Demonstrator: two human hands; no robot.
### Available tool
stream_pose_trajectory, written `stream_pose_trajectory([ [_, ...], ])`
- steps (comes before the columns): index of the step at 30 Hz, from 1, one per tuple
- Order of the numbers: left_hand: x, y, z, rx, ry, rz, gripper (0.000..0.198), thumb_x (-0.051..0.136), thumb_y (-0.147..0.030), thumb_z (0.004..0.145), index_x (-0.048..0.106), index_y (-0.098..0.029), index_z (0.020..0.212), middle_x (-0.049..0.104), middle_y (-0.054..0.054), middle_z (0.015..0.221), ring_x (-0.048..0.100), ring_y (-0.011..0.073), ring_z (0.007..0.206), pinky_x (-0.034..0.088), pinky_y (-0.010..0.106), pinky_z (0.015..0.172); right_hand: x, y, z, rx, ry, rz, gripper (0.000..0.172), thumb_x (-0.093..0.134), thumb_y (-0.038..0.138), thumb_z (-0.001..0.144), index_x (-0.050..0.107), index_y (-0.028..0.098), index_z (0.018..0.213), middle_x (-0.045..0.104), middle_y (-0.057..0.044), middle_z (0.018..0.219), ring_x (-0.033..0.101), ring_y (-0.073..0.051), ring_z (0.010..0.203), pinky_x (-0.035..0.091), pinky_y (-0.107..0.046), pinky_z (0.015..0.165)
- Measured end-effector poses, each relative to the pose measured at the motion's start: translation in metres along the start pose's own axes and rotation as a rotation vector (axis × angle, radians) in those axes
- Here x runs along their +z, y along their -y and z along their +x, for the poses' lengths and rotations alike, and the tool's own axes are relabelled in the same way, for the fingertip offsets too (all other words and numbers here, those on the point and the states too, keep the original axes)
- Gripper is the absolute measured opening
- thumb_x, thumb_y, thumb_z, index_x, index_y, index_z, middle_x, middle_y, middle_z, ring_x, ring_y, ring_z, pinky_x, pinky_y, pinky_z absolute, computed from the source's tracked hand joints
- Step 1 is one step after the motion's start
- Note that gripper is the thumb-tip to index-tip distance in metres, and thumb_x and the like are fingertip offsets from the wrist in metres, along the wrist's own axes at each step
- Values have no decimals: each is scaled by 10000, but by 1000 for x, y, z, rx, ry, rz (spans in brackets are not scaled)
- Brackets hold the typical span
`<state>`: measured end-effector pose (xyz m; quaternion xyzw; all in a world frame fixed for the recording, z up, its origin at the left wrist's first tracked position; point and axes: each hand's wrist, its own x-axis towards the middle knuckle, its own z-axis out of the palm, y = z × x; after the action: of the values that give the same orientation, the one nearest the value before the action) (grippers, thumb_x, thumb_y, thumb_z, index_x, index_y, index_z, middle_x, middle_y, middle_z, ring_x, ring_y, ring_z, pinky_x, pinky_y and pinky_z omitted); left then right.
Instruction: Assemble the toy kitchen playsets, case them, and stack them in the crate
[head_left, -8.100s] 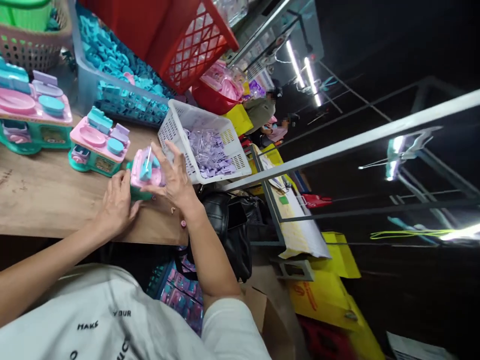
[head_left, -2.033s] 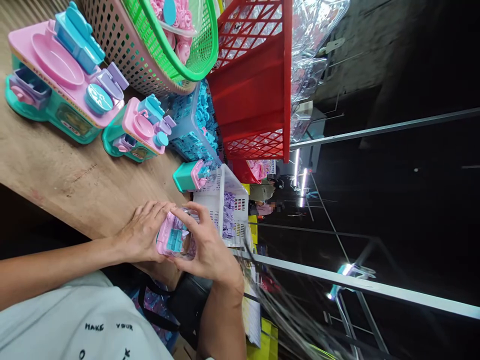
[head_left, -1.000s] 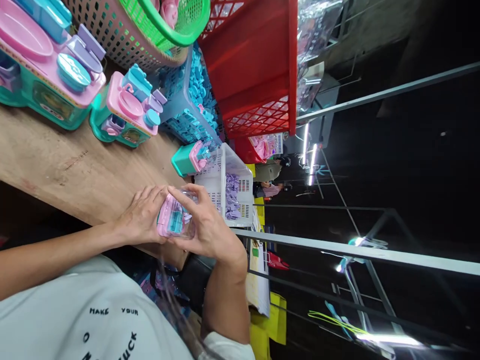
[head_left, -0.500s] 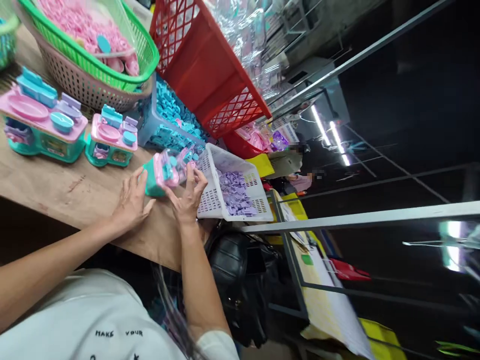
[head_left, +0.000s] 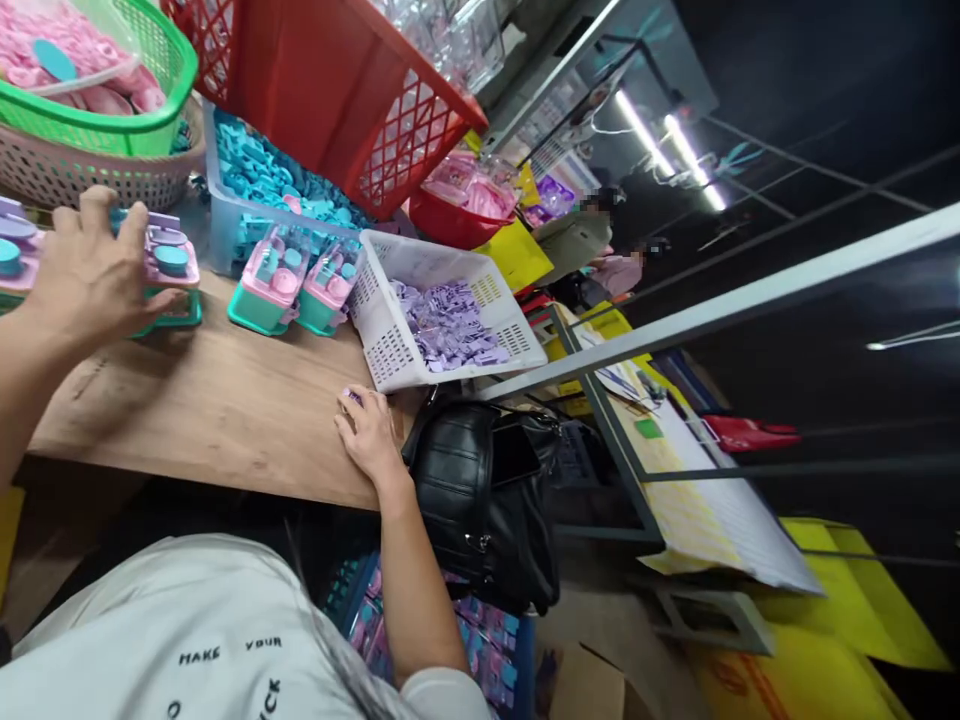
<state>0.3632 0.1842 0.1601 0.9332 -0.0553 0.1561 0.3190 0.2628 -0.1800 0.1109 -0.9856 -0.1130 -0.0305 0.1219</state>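
On the left of the table, my left hand (head_left: pixel 97 265) reaches over a toy kitchen (head_left: pixel 174 262) with a pink top, teal base and blue and purple parts. Its fingers lie over the top and its thumb is at the front, gripping it. Another toy kitchen (head_left: pixel 11 262) shows partly at the left edge. Near the table's front edge rests my right hand (head_left: pixel 369 435), fingers curled round a small purple piece (head_left: pixel 352 398), mostly hidden. Two toy kitchens with clear covers, one nearer (head_left: pixel 266 285) and one farther right (head_left: pixel 328 290), stand side by side between the hands.
A white basket (head_left: pixel 390 350) of purple parts stands right of the toys. Behind are a clear bin (head_left: pixel 225 215) of blue parts, a red crate (head_left: pixel 300 90) and a green basket (head_left: pixel 105 125) of pink parts. A black bag (head_left: pixel 457 480) sits beside the table's right end.
My left hand has moved left onto a toy kitchen. My right hand has let go of the covered toy and come down toward the table's front edge. The camera view has shifted right.
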Motion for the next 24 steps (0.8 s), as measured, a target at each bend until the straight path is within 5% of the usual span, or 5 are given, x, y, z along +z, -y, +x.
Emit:
stream_pose_trajectory([
  [4,10,-16,-24,74,-38,-11,1295,340,-1020,634,405,-101,1544,324,163,1616,156,575,1502,232,656,1061,-13,-1,-6,-137,35,85,271,620,212,946,743,181,1185,655,-126,1350,557,-266,1272,464,-455,1139],
  [10,21,-30,-59,102,-97,-105,850,464,-779,846,378,-315,1552,492,55,1455,478,416,1406,441,560,1045,-44,12,13,-200,-166,93,248,603,252,961,748,184,1151,659,-141,1338,617,-268,1237,508,-470,1084],
  [15,37,-4,-50,215,-48,-199,1079,595,-815,735,294,-238,1595,360,109,1569,385,464,1458,379,611,1182,-95,11,58,-171,-359,115,322,485,201,980,730,181,1189,692,-125,1219,656,-227,1137,532,-396,1061],
  [20,52,5,-50,252,47,-297,1051,647,-731,742,288,-243,1601,448,72,1481,456,434,1407,409,579,1181,-135,-30,120,169,-44,-274,596,584,16,816,647,178,1385,636,-125,1418,580,-270,1291,455,-373,1124],
  [24,63,-5,-63,271,39,-321,1047,697,-683,733,308,-232,1595,449,110,1455,482,435,1373,432,565,1166,-134,-52,142,261,188,-333,344,760,24,703,814,179,1006,795,-103,999,697,-244,968,506,-296,891],
])
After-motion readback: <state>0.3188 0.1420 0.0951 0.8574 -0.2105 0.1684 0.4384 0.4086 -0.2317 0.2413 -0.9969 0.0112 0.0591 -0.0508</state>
